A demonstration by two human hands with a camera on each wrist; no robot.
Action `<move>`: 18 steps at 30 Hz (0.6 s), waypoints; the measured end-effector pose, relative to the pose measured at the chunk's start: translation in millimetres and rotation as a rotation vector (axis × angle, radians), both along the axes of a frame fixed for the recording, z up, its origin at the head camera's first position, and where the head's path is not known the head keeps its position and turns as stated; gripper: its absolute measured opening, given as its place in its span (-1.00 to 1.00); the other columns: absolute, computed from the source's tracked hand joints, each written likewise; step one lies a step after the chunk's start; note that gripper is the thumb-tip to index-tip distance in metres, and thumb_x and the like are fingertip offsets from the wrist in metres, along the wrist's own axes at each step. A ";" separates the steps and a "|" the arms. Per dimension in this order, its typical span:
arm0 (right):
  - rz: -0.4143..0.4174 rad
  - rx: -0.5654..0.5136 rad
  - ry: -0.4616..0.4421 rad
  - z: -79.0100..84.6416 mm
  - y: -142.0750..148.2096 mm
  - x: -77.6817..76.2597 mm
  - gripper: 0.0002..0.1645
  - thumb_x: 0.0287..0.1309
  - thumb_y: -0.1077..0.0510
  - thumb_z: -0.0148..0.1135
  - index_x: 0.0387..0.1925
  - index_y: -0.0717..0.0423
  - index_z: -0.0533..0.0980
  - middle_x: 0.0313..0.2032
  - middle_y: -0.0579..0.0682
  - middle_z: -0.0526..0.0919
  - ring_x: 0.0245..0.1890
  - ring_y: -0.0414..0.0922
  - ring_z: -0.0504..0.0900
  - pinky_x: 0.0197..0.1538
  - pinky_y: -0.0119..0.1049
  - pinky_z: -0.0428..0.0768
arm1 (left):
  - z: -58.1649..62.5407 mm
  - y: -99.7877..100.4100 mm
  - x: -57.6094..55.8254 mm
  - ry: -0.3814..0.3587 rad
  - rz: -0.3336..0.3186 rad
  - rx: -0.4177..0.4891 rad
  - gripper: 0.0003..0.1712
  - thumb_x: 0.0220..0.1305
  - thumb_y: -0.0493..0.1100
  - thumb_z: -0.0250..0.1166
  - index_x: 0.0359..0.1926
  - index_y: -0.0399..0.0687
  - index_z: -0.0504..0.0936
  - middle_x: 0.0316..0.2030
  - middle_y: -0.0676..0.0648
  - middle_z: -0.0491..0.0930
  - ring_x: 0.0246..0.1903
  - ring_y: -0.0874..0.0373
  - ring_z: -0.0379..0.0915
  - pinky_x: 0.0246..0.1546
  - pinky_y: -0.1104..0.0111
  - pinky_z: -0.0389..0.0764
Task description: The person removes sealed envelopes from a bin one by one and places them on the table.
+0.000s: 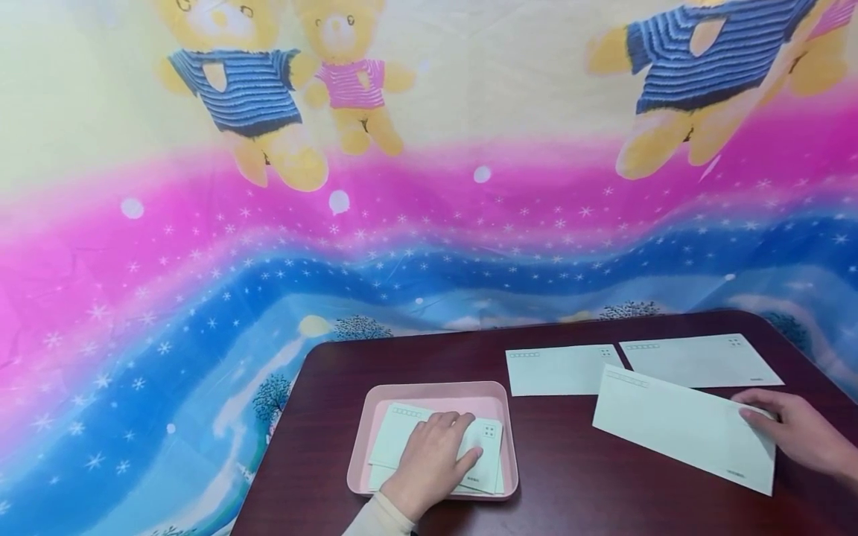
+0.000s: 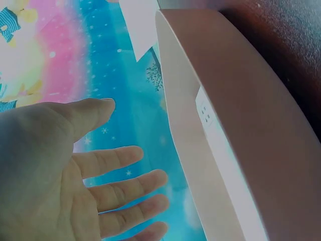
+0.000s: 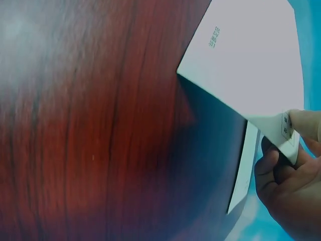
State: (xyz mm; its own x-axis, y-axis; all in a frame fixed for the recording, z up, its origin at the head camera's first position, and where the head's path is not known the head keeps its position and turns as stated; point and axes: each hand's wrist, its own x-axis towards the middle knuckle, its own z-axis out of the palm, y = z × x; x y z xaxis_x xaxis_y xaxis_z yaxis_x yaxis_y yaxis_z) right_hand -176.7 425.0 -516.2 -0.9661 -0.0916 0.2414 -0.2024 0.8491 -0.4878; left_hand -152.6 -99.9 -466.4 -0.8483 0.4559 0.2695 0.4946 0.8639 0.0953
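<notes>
Nearest, the left hand (image 1: 432, 458) is over the pink tray (image 1: 429, 391), fingers apart and gripping nothing; whether any fingertip touches the envelopes in the tray (image 1: 394, 441) is hard to tell. Those lie loosely overlapped, so a sideways brush could fan them or push one against the wall.

To the right, the right hand (image 1: 798, 432) pinches the raised envelope (image 1: 684, 432) by its stamp-box corner, thumb on the printed face, the sheet slanting above the dark wooden table (image 1: 550, 476). With only that corner held, it could swing, crease or slip, I judge, and a low sweep could snag the two flat envelopes beyond, left one (image 1: 556, 371) and right one (image 1: 697, 361). Behind hangs a bear-print backdrop (image 1: 429, 223).
</notes>
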 end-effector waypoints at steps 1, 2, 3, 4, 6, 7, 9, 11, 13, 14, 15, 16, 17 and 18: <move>-0.007 0.006 -0.001 0.9 1.0 -0.3 -0.81 0.19 0.24 0.15 -0.20 0.28 0.57 -0.24 0.22 0.62 -0.35 -0.69 0.26 -0.46 -0.35 0.46 | 0.0 0.4 0.3 -0.001 -0.001 -0.001 -0.46 0.22 0.15 0.15 0.13 -0.01 0.52 -0.02 -0.05 0.58 -0.01 0.07 0.46 -0.09 0.14 0.49; -0.016 0.012 -0.001 1.5 2.1 -0.7 -0.81 0.19 0.25 0.15 -0.21 0.28 0.57 -0.24 0.23 0.61 -0.37 -0.69 0.26 -0.46 -0.35 0.46 | 0.1 0.7 0.6 0.001 -0.002 -0.003 -0.46 0.22 0.15 0.16 0.13 -0.01 0.52 -0.02 -0.05 0.58 -0.01 0.06 0.46 -0.09 0.14 0.49; -0.023 0.018 -0.004 2.1 3.2 -1.0 -0.81 0.18 0.25 0.15 -0.21 0.29 0.57 -0.24 0.24 0.61 -0.38 -0.69 0.25 -0.47 -0.34 0.46 | 0.1 1.0 0.9 0.002 -0.003 -0.005 -0.46 0.22 0.15 0.16 0.13 -0.01 0.52 -0.03 -0.05 0.58 -0.01 0.06 0.46 -0.10 0.14 0.49; -0.032 0.023 -0.002 2.5 4.6 -1.4 -0.81 0.17 0.26 0.16 -0.21 0.30 0.57 -0.25 0.26 0.61 -0.39 -0.68 0.25 -0.48 -0.34 0.45 | 0.1 1.1 1.2 0.001 -0.002 -0.007 -0.47 0.22 0.14 0.16 0.13 -0.01 0.52 -0.02 -0.05 0.58 -0.01 0.06 0.46 -0.10 0.14 0.49; -0.053 0.029 0.003 2.5 8.1 -2.7 -0.81 0.15 0.29 0.16 -0.21 0.33 0.57 -0.27 0.27 0.61 -0.44 -0.64 0.28 -0.50 -0.33 0.45 | -0.1 1.0 1.5 0.002 -0.003 -0.009 -0.47 0.22 0.14 0.17 0.13 -0.01 0.52 -0.02 -0.05 0.58 -0.01 0.06 0.46 -0.10 0.14 0.49; -0.061 0.033 0.006 1.2 10.6 -3.5 -0.80 0.14 0.31 0.17 -0.21 0.35 0.56 -0.28 0.27 0.60 -0.47 -0.62 0.29 -0.50 -0.30 0.46 | 0.1 1.0 1.7 0.002 -0.002 -0.011 -0.47 0.22 0.14 0.16 0.13 -0.01 0.52 -0.02 -0.04 0.58 -0.01 0.07 0.46 -0.10 0.14 0.49; -0.073 0.042 0.011 0.6 15.0 -5.2 -0.80 0.11 0.34 0.17 -0.21 0.38 0.55 -0.31 0.27 0.60 -0.51 -0.58 0.31 -0.49 -0.23 0.47 | 0.1 0.6 2.1 0.004 -0.003 -0.012 -0.47 0.23 0.14 0.16 0.13 -0.01 0.52 -0.02 -0.04 0.58 -0.01 0.07 0.46 -0.09 0.14 0.49; -0.082 0.054 0.018 0.2 19.0 -7.5 -0.78 0.07 0.37 0.18 -0.20 0.41 0.54 -0.33 0.27 0.60 -0.54 -0.55 0.32 -0.50 -0.20 0.48 | 0.0 0.2 2.2 0.007 -0.003 -0.012 -0.47 0.23 0.14 0.15 0.13 -0.01 0.51 -0.02 -0.04 0.58 -0.01 0.07 0.46 -0.09 0.14 0.49; -0.083 0.065 0.026 0.5 22.2 -9.7 -0.77 0.03 0.40 0.18 -0.21 0.43 0.54 -0.34 0.27 0.59 -0.55 -0.54 0.31 -0.50 -0.18 0.48 | 0.3 0.0 2.5 0.010 -0.003 -0.012 -0.48 0.23 0.14 0.15 0.13 -0.01 0.52 -0.02 -0.04 0.58 -0.01 0.07 0.46 -0.10 0.14 0.49; -0.086 0.071 0.031 1.8 23.0 -10.8 -0.77 0.01 0.41 0.19 -0.22 0.43 0.54 -0.35 0.28 0.59 -0.56 -0.53 0.32 -0.52 -0.20 0.47 | 0.4 -0.2 2.7 0.011 -0.003 -0.011 -0.48 0.23 0.14 0.15 0.13 -0.01 0.52 -0.02 -0.04 0.58 -0.01 0.07 0.46 -0.10 0.14 0.49; -0.089 0.075 0.034 1.9 24.2 -11.9 -0.77 0.00 0.41 0.20 -0.22 0.44 0.54 -0.35 0.28 0.59 -0.56 -0.52 0.32 -0.54 -0.23 0.46 | 0.5 -0.2 2.8 0.011 -0.003 -0.011 -0.48 0.23 0.14 0.15 0.13 -0.01 0.51 -0.02 -0.04 0.58 -0.01 0.07 0.46 -0.10 0.14 0.49; -0.096 0.082 0.039 1.9 25.0 -12.8 -0.76 -0.01 0.42 0.20 -0.23 0.44 0.54 -0.36 0.28 0.59 -0.57 -0.50 0.33 -0.56 -0.24 0.46 | 0.6 -0.3 2.9 0.012 -0.003 -0.011 -0.48 0.23 0.14 0.16 0.13 -0.01 0.52 -0.02 -0.04 0.58 -0.02 0.07 0.46 -0.11 0.14 0.49; -0.099 0.082 0.038 2.4 26.0 -14.0 -0.76 -0.02 0.42 0.20 -0.24 0.45 0.54 -0.37 0.29 0.59 -0.57 -0.44 0.37 -0.55 -0.23 0.46 | 0.7 -0.4 2.9 0.012 -0.004 -0.011 -0.48 0.23 0.13 0.16 0.13 -0.01 0.52 -0.03 -0.04 0.58 -0.02 0.07 0.46 -0.10 0.14 0.49; -0.106 0.087 0.039 2.3 27.0 -15.0 -0.76 -0.04 0.43 0.20 -0.25 0.46 0.54 -0.37 0.30 0.58 -0.55 -0.37 0.41 -0.56 -0.22 0.47 | 0.8 -0.4 3.0 0.013 -0.004 -0.011 -0.48 0.23 0.14 0.16 0.13 -0.01 0.52 -0.03 -0.04 0.58 -0.02 0.07 0.46 -0.10 0.14 0.49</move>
State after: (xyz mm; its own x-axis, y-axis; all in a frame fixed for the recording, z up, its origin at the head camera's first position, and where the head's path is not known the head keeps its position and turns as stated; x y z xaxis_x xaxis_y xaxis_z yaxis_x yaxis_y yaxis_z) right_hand -191.7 452.0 -514.0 -0.9616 -0.0119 0.2741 -0.1267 0.9054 -0.4053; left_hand -149.6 -100.3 -465.6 -0.8429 0.4624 0.2752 0.4992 0.8629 0.0792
